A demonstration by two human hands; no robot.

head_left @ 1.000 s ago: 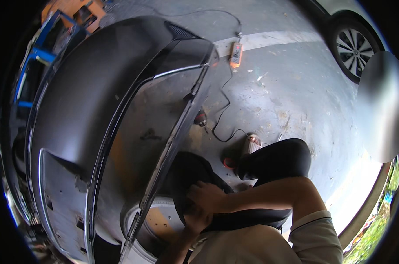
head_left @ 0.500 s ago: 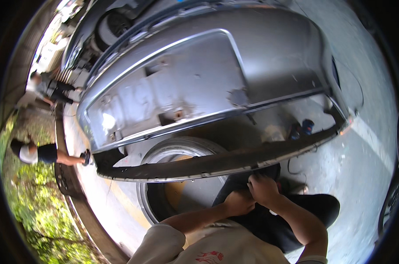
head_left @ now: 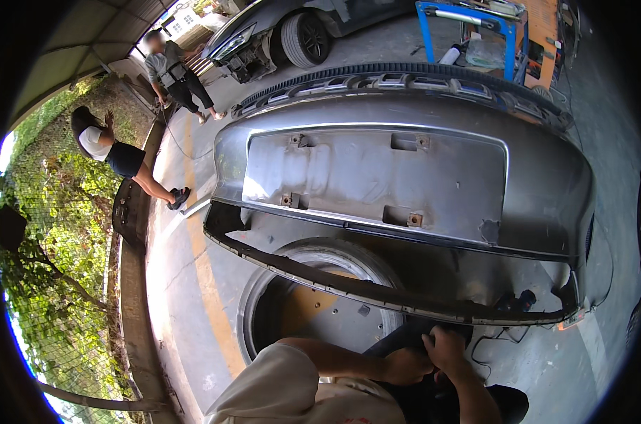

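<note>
A grey car bumper [head_left: 377, 185] stretches across the view in front of me, with a dented recessed panel framed by a bright edge. Its thin dark lower lip [head_left: 334, 284] runs just beyond my knees. My left hand [head_left: 408, 366] is closed over my dark-clad lap. Right beside it, near the lip, my right hand [head_left: 445, 348] has curled fingers. Whatever the two hands hold, if anything, is hidden. A large round rim-like ring [head_left: 253, 311] lies on the floor under the bumper, partly covered by it. Behind the lip sits a dark blue-black object [head_left: 521, 302], perhaps a power tool.
Two people stand at the left, one in dark trousers [head_left: 186, 88], one in shorts [head_left: 126, 159]. A dark car [head_left: 264, 42] with its front end stripped is at the back. A blue trolley frame [head_left: 509, 49] stands at the back right. A cable [head_left: 490, 339] trails on the floor.
My view has turned left and upward, so the bumper sits lower and further right, and the trolley and car show more. My hands stay close together over my lap.
</note>
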